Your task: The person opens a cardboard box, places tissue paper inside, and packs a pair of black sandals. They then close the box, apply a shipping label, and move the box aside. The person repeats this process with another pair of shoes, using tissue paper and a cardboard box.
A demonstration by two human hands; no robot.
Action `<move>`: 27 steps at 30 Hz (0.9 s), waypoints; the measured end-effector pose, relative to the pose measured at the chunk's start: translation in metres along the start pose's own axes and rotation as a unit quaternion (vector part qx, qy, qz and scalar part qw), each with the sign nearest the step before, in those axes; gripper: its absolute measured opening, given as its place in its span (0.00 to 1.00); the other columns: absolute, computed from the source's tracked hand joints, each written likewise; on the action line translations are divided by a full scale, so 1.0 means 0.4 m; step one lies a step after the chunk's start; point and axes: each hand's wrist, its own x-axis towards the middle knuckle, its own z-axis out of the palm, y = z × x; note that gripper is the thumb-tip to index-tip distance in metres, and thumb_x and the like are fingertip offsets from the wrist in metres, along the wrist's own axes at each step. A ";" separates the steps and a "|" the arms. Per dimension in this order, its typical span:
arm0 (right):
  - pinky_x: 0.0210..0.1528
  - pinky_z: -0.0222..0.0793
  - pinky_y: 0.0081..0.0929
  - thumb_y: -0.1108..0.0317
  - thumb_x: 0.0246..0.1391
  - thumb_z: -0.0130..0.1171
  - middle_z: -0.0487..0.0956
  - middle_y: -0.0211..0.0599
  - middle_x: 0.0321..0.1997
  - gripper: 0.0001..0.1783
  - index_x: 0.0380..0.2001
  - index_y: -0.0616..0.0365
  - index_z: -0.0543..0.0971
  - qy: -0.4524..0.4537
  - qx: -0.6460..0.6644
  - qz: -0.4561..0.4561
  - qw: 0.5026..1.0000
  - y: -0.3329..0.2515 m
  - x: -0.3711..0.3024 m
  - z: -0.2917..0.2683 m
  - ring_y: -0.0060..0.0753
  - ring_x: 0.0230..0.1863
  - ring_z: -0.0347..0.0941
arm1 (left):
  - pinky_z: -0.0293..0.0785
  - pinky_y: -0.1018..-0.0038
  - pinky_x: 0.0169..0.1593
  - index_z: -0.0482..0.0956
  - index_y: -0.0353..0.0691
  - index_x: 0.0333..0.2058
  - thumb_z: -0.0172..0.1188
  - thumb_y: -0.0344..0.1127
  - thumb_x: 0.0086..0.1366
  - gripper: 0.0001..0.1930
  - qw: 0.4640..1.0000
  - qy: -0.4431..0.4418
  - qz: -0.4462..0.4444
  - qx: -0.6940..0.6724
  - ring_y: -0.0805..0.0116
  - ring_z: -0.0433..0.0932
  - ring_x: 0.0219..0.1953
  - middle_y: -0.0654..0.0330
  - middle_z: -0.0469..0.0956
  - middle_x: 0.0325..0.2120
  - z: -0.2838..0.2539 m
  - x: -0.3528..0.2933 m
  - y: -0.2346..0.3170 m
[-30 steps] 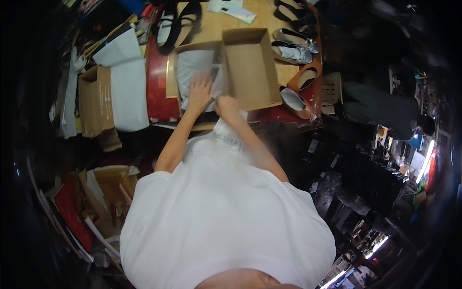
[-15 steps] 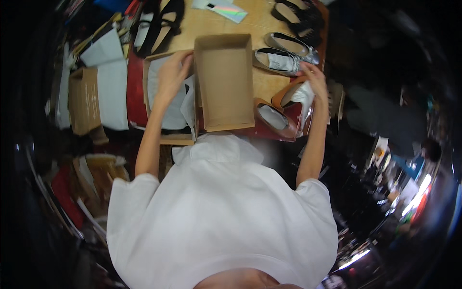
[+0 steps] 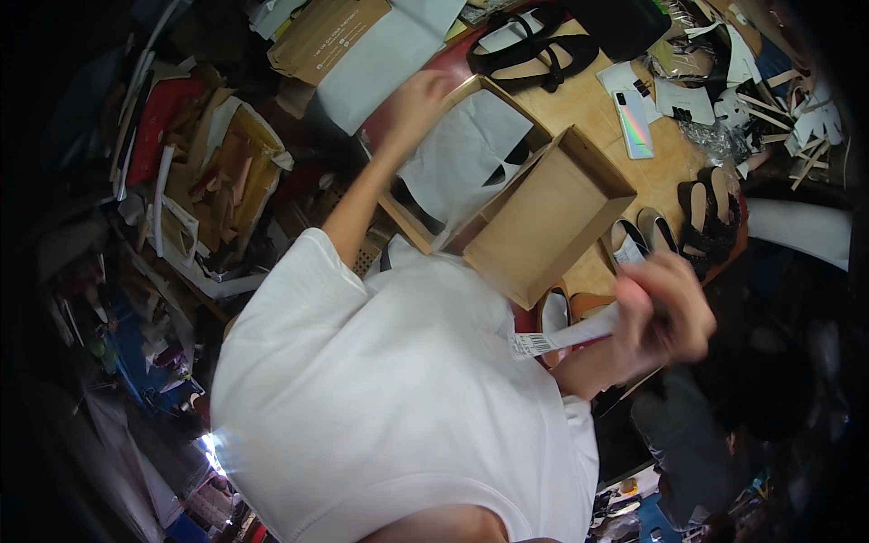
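Note:
My right hand [image 3: 665, 308], blurred, is raised over the table's near right part, its fingers closed around a white label strip [image 3: 579, 335] with a barcode at its hanging end. My left hand [image 3: 421, 101], also blurred, is at the outer side of an open cardboard shoebox [image 3: 412, 222]; its finger pose is smeared. White tissue paper [image 3: 475, 140] covers most of the shoebox's contents, with dark patches showing. Leaning beside that box is an empty cardboard box part [image 3: 561, 213]. Silver flat shoes [image 3: 659, 228] and tan shoes [image 3: 554, 312], partly hidden, are near my right hand.
Black strappy sandals [image 3: 534, 54] lie beyond the shoebox, and a second dark pair [image 3: 711, 217] sits at the table's right. A phone [image 3: 634, 125] lies on the wooden tabletop [image 3: 593, 95]. Scraps fill a container [image 3: 240, 172] at left.
The view has turned. My right hand has come from beside the silver and tan shoes toward me with the label strip. My left hand has shifted to the shoebox's outer side.

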 end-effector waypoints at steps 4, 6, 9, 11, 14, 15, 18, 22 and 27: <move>0.27 0.63 0.32 0.57 0.46 0.62 0.70 0.32 0.25 0.25 0.46 0.50 0.67 -0.082 -0.010 -0.093 0.992 -0.213 0.143 -0.047 0.32 0.20 0.65 | 0.72 0.60 0.47 0.77 0.38 0.45 0.53 0.37 0.63 0.14 0.962 -0.137 -0.070 0.224 0.53 0.75 0.46 0.50 0.77 0.42 -0.046 0.022 -0.272; 0.26 0.64 0.29 0.53 0.56 0.53 0.71 0.34 0.31 0.29 0.58 0.43 0.58 -0.164 -0.030 -0.056 0.984 -0.300 0.194 -0.040 0.28 0.20 0.66 | 0.72 0.58 0.47 0.76 0.35 0.43 0.52 0.37 0.64 0.14 0.935 -0.199 -0.101 0.278 0.50 0.74 0.47 0.48 0.76 0.41 -0.044 0.024 -0.368; 0.31 0.67 0.40 0.41 0.58 0.47 0.71 0.34 0.35 0.35 0.64 0.41 0.54 -0.234 -0.037 -0.023 0.971 -0.362 0.243 0.031 0.29 0.22 0.67 | 0.72 0.57 0.46 0.75 0.33 0.40 0.51 0.37 0.64 0.13 0.913 -0.258 -0.140 0.282 0.47 0.76 0.44 0.46 0.77 0.39 -0.033 -0.006 -0.463; 0.33 0.63 0.42 0.37 0.57 0.45 0.68 0.31 0.32 0.32 0.56 0.45 0.59 -0.148 -0.041 -0.070 0.986 -0.360 0.263 0.104 0.28 0.21 0.63 | 0.73 0.56 0.45 0.75 0.34 0.38 0.51 0.38 0.65 0.12 0.931 -0.247 -0.114 0.244 0.46 0.77 0.41 0.46 0.77 0.36 -0.037 -0.013 -0.505; 0.29 0.56 0.33 0.45 0.55 0.50 0.67 0.29 0.25 0.23 0.42 0.52 0.67 0.049 -0.049 -0.168 0.983 -0.308 0.252 0.257 0.23 0.19 0.59 | 0.74 0.56 0.43 0.77 0.36 0.38 0.51 0.39 0.65 0.12 0.954 -0.225 -0.118 0.158 0.45 0.78 0.37 0.46 0.79 0.32 -0.050 -0.010 -0.543; 0.27 0.56 0.30 0.48 0.53 0.54 0.68 0.29 0.24 0.21 0.39 0.54 0.69 0.082 -0.021 -0.158 0.984 -0.298 0.251 0.293 0.23 0.18 0.59 | 0.74 0.57 0.42 0.78 0.37 0.37 0.51 0.39 0.65 0.12 0.954 -0.222 -0.104 0.171 0.46 0.78 0.37 0.47 0.79 0.31 -0.054 0.001 -0.551; 0.22 0.54 0.23 0.58 0.48 0.63 0.70 0.29 0.20 0.15 0.29 0.58 0.74 0.062 -0.035 -0.033 0.997 -0.236 0.237 0.405 0.21 0.17 0.61 | 0.74 0.59 0.39 0.82 0.42 0.35 0.57 0.40 0.62 0.10 0.941 -0.241 -0.083 0.220 0.48 0.80 0.34 0.49 0.81 0.31 -0.076 0.037 -0.567; 0.17 0.51 0.15 0.68 0.44 0.70 0.70 0.24 0.15 0.11 0.21 0.61 0.78 0.061 -0.004 0.164 0.985 -0.112 0.195 0.575 0.14 0.15 0.60 | 0.73 0.63 0.34 0.81 0.41 0.28 0.68 0.50 0.51 0.17 0.950 -0.232 -0.117 0.170 0.56 0.80 0.29 0.54 0.81 0.24 -0.113 0.100 -0.579; 0.18 0.50 0.18 0.63 0.48 0.67 0.68 0.25 0.12 0.12 0.22 0.62 0.79 -0.034 0.073 0.341 0.937 -0.016 0.115 0.691 0.13 0.15 0.58 | 0.72 0.60 0.37 0.78 0.36 0.28 0.65 0.50 0.53 0.20 0.953 -0.242 -0.158 0.095 0.51 0.79 0.33 0.50 0.80 0.26 -0.161 0.223 -0.603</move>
